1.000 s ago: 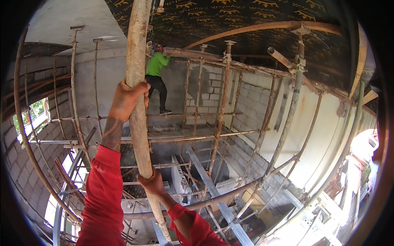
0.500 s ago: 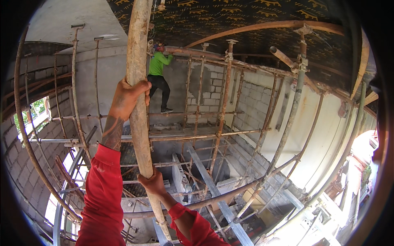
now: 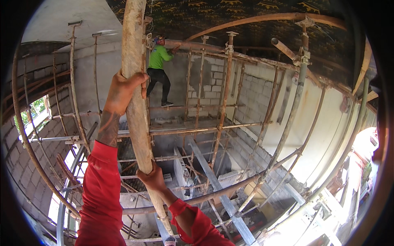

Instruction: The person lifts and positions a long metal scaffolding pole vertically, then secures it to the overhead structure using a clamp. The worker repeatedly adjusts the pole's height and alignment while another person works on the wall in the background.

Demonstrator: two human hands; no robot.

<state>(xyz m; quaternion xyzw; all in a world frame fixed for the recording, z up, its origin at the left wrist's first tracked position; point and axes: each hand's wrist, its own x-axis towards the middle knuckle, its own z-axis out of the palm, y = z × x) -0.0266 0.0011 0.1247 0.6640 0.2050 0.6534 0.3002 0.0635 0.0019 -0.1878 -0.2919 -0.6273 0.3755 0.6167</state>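
A long, weathered scaffold pole (image 3: 137,117) runs nearly upright through the middle-left of the view, its surface stained brown and grey. Higher up, my left hand (image 3: 121,92) is wrapped round it, thumb across the front. Lower down, my right hand (image 3: 152,178) grips the same pole, its fingers partly hidden behind it. Both forearms, in red sleeves, come up from the lower edge. The pole's top passes out of view, and its lower end reaches down near a grey metal beam.
A co-worker (image 3: 159,69) in a green top stands on a horizontal pipe (image 3: 197,106) at the far wall. Rusty upright props (image 3: 223,98) hold up dark panels (image 3: 262,24). A grey metal beam (image 3: 217,184) slants across below. A curved-looking horizontal pipe (image 3: 230,189) crosses in front.
The pole's upper part has shifted slightly left, with both my hands still round it. The co-worker's arms have lowered a little.
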